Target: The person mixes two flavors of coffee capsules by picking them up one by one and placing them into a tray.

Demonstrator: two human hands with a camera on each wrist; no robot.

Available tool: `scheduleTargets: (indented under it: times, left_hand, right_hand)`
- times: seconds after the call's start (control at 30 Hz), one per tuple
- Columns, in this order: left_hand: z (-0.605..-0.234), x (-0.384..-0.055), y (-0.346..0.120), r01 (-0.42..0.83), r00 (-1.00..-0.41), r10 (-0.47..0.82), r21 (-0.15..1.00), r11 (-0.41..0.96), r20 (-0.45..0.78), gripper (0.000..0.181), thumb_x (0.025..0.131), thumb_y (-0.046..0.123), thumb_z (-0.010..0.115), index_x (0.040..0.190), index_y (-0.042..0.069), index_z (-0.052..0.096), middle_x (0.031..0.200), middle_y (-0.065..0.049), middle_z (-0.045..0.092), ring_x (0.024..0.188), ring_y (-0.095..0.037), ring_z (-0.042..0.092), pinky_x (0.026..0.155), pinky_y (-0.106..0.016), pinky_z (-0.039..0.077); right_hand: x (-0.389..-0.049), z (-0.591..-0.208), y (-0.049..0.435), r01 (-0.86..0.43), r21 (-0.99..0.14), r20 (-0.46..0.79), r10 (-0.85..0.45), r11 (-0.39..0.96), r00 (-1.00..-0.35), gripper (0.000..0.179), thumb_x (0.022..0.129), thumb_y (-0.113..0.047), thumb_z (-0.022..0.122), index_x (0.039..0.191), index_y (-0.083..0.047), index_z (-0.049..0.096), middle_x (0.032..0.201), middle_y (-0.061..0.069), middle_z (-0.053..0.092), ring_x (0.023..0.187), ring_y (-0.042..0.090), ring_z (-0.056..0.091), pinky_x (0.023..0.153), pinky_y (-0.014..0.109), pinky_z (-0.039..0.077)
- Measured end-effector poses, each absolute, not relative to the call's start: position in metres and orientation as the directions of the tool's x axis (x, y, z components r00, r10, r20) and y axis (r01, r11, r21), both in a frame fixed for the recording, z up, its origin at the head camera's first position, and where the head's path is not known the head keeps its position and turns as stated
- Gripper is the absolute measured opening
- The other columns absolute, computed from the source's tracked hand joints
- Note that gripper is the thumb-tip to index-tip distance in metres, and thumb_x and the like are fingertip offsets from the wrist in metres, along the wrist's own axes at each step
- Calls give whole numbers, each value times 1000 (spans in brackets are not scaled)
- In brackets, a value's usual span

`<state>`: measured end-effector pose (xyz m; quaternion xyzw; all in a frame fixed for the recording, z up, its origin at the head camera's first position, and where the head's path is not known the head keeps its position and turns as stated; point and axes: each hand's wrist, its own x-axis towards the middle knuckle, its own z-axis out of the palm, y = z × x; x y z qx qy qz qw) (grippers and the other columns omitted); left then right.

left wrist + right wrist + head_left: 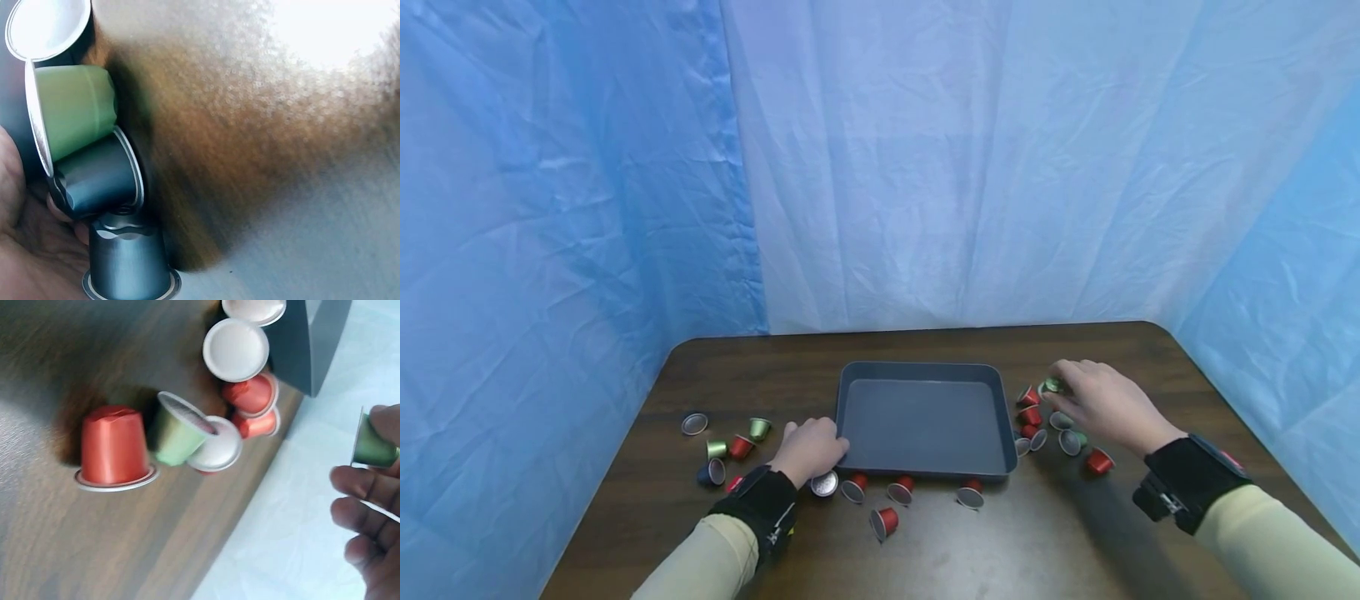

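Observation:
My right hand (1108,404) pinches a small green coffee capsule (370,447) between thumb and fingers, above the capsules at the tray's right side. Beneath it are red capsules (115,447) and a light green one (178,431). My left hand (811,450) is at the near left corner of the dark grey tray (925,467). In the left wrist view, its fingertips show behind two dark capsules (103,178), with a green capsule (78,106) just beyond. I cannot tell whether the left fingers grip one.
Several capsules, among them a red one (741,447) and a green one (760,428), lie left of the tray. More red capsules (887,521) lie along its near side. The brown wooden table (775,367) is bordered by blue-white curtains (880,167) at the back and sides.

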<state>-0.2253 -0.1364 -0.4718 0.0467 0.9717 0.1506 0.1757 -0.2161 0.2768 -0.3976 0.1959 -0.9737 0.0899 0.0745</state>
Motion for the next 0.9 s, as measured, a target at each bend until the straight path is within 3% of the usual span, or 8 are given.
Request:
scheduleTargets:
  times: [0.53,0.9]
  left_hand:
    - [-470,-224,-136,33,-932,143,315,948,-332,25,90,32,55,82,9,61,71,-2,53,70,-20,50,74,-44,32]
    - [-473,-226,-136,35,-933,143,313,949,-330,25,90,33,55,85,9,61,73,-2,53,71,-20,50,75,-45,32]
  right_hand:
    - [-215,-395,244,-543,-106,209,-516,833,-831,28,78,-25,75,100,-16,61,77,-13,55,69,6,51,62,28,45]
    - [-209,-404,233,-634,-125,216,-603,763,-768,27,75,-25,77,97,-19,62,83,-14,56,74,5,51,73,32,45]
